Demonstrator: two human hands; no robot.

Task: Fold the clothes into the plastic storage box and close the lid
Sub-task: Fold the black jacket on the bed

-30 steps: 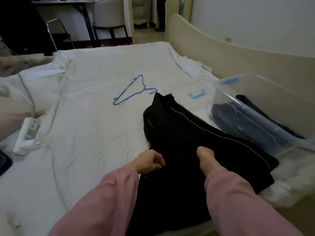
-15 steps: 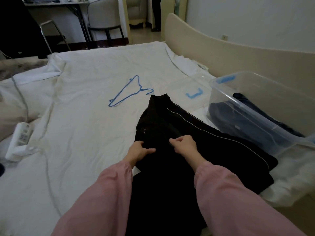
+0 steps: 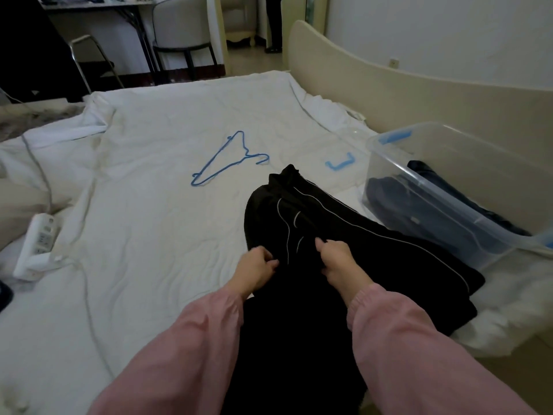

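Head view: a black garment [image 3: 374, 250] with thin pale piping lines lies bunched on the bed, running from under the pink sleeves [image 3: 185, 354] out beyond both hands and off to their right. The left hand [image 3: 257, 269] has its fingers curled and pinches a fold of the black cloth at the garment's left edge. The right hand [image 3: 338, 259], just beside it, likewise grips a pinch of the fabric near two short pale stripes.

To the right of the hands, close by the garment's edge, stands the clear plastic storage box [image 3: 478, 163] with blue clips, open on top, with dark folded clothes [image 3: 398, 202] already inside. A blue clip [image 3: 339, 163] lies on the sheet beyond the right hand, beside the box; whether it sits on a clear lid I cannot tell.

The white sheet [image 3: 149, 220] is creased. Beyond the left hand lies a blue wire hanger [image 3: 224, 163]; well off to the left rests a white power strip [image 3: 37, 241] with its cable. A cream bed frame [image 3: 389, 85] curves behind the box. Far beyond stand a chair [image 3: 179, 25] and a desk [image 3: 98, 4] in a dim room.
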